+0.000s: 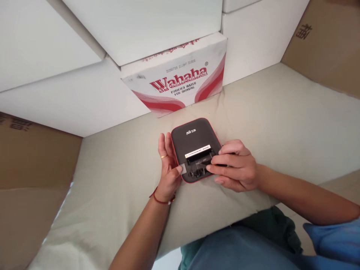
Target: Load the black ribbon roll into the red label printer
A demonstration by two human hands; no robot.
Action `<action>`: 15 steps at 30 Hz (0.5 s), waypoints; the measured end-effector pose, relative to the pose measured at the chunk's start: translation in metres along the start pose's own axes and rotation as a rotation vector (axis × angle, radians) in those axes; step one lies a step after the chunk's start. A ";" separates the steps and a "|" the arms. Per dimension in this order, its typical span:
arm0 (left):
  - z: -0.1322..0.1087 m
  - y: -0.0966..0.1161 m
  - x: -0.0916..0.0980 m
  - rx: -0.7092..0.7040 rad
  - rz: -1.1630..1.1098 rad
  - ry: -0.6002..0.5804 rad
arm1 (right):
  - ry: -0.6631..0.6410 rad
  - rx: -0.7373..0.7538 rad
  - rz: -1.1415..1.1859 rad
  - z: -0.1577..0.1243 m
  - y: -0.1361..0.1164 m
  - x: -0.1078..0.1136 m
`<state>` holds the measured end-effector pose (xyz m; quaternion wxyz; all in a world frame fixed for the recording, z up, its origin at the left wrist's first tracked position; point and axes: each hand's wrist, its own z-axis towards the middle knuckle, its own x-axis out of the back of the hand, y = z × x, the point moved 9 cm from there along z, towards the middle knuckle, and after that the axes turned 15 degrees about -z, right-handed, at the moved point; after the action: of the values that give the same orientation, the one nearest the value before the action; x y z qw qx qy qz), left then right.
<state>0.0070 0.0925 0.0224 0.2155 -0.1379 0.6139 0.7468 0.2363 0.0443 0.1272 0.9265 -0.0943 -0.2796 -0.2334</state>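
A flat black device (191, 135) with rounded corners and a thin red edge lies on the cloth-covered surface. White lettering is near its far end, and a white label strip (197, 151) borders a recess (199, 165) with dark inner parts. My left hand (170, 168) grips the device's left side. Its thumb presses beside a grey tab (183, 168), with the fingers along the edge. My right hand (236, 165) has its fingers bent over the right edge, the tips at the recess. Something dark shows between those fingers, but I cannot make out what it is.
Behind the device stands a white and red Wahaha water carton (180, 82). White boxes or panels (157, 26) rise around it. Brown cardboard is at the left (33, 180) and right (329, 48). Beige cloth (270, 120) covers the work surface, its near edge close to my lap.
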 end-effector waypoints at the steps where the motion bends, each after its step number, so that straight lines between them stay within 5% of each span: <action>1: 0.001 0.000 0.000 -0.005 -0.003 0.005 | -0.005 0.017 -0.004 0.000 -0.001 0.000; 15: 0.003 -0.008 -0.001 -0.119 0.015 -0.016 | -0.088 0.110 -0.045 0.004 -0.010 0.007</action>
<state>0.0125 0.0961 0.0165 0.2063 -0.1400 0.5679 0.7844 0.2346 0.0336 0.1349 0.9117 -0.0474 -0.3345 -0.2340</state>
